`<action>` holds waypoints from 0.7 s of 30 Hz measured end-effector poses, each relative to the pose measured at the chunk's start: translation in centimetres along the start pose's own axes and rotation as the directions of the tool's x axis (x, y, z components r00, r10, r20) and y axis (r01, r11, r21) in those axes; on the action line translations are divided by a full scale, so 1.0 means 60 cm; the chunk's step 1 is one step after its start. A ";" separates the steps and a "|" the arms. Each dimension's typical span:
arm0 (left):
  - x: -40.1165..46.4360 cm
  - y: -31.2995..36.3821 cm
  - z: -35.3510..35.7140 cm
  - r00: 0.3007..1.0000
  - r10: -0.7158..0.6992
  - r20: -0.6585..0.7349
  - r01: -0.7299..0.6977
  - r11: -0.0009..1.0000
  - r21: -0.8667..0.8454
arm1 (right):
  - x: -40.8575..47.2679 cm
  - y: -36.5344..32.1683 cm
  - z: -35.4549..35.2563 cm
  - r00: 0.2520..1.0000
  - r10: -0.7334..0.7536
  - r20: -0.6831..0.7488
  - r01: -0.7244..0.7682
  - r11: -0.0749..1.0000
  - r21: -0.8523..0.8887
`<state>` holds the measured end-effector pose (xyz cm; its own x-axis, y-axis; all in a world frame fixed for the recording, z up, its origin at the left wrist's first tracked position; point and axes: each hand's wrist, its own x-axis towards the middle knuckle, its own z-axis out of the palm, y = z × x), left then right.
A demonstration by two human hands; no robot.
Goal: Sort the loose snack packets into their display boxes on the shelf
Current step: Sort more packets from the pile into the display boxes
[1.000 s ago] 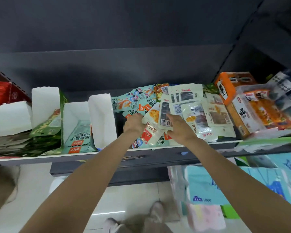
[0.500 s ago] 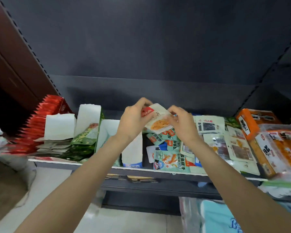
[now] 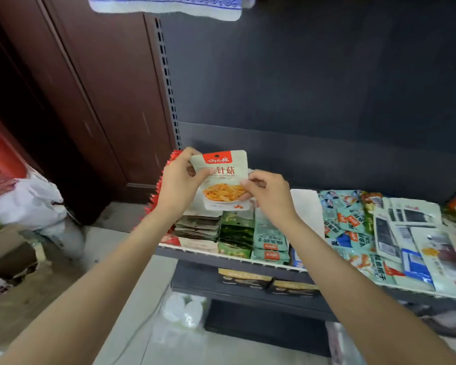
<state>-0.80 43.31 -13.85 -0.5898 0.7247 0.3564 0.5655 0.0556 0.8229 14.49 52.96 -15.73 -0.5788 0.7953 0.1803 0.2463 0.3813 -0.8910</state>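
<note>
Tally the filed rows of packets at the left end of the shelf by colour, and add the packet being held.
Grey-brown row: 1
Dark green row: 1
Pale mint row: 1
Held packet, gripped by left hand and right hand: 1
Total: 4

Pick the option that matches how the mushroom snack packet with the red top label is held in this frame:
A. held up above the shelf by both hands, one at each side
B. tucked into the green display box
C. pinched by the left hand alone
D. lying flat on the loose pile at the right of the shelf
A: the mushroom snack packet is raised above the stacked boxes, with the left hand gripping its left edge and the right hand pinching its right edge.
</note>
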 end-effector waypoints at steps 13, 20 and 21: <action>-0.007 -0.153 -0.071 0.832 -0.016 0.554 -0.295 0.833 0.468 | -0.016 0.006 0.121 0.971 0.161 0.177 -0.083 0.921 -0.380; -0.003 -0.140 -0.041 0.842 -0.069 0.535 -0.366 0.654 0.662 | -0.009 0.013 0.124 0.932 0.257 0.254 -0.132 0.897 -0.421; -0.004 -0.136 -0.034 0.843 -0.056 0.535 -0.368 0.665 0.650 | -0.010 0.016 0.118 0.937 0.258 0.235 -0.160 0.916 -0.369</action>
<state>-6.44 41.26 -19.76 -0.2206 0.9752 0.0182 0.9677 0.2165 0.1288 9.54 49.51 -19.63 -0.6614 0.7329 -0.1593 0.6047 0.3956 -0.6912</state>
